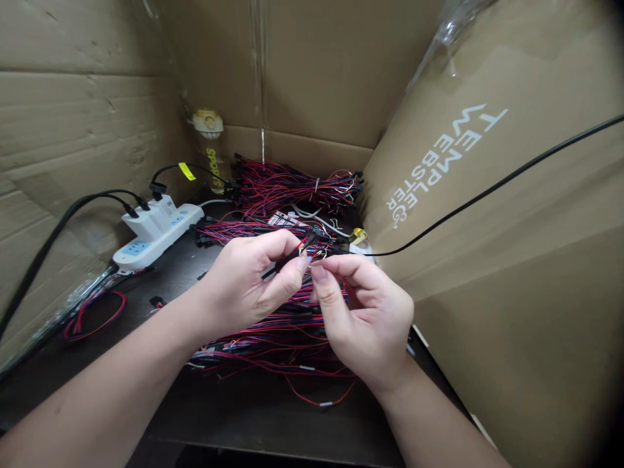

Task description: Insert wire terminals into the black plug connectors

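Note:
Over the piled wires, my left hand pinches a wire harness with thin red, yellow and white strands and a black part at its end. Close beside it, the thumb and forefinger of my right hand are pressed together on a thin wire end, mostly hidden by the fingertips. The two hands nearly touch. Below them lies a loose spread of red, blue and black wire harnesses, some with white labels. Behind stands a tied bundle of red and black wires.
A white power strip with plugged-in adapters sits at the left. Cardboard walls enclose the dark table. A bottle with a yellow-white lid stands in the back left corner. From the right, a black cable crosses over.

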`<control>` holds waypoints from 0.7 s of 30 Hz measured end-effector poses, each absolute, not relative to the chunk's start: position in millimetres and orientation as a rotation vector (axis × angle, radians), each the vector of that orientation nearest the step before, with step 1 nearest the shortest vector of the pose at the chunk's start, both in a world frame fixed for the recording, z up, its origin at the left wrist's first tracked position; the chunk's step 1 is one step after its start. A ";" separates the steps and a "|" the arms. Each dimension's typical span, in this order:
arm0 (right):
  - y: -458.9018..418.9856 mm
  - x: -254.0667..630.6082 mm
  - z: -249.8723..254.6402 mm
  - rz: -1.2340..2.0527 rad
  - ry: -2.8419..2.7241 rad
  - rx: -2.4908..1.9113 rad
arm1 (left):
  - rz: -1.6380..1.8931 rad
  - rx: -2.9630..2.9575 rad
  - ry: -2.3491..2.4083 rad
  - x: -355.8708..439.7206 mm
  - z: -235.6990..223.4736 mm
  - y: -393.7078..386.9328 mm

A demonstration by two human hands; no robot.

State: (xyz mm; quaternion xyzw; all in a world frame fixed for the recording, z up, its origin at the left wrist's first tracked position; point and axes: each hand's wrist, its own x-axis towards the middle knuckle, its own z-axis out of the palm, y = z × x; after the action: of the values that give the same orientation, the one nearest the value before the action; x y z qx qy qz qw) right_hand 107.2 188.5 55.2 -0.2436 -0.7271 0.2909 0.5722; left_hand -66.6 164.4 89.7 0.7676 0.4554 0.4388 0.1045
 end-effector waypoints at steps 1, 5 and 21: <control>188.6 107.3 54.7 0.673 -1.709 -0.577 | 1.298 2.280 1.350 -66.5 89.1 164.5; 189.0 107.6 53.9 0.647 -1.713 -0.607 | 1.324 2.357 1.383 -66.3 85.9 166.7; 190.2 106.3 59.2 0.686 -1.696 -0.615 | 1.387 2.269 1.368 -66.6 82.1 166.8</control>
State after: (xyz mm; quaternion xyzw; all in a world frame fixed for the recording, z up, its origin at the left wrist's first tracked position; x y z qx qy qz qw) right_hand 106.3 190.2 59.2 -0.2621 -0.7224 0.2921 0.5694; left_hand -66.6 166.8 82.1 0.7566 0.4561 0.4624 0.0754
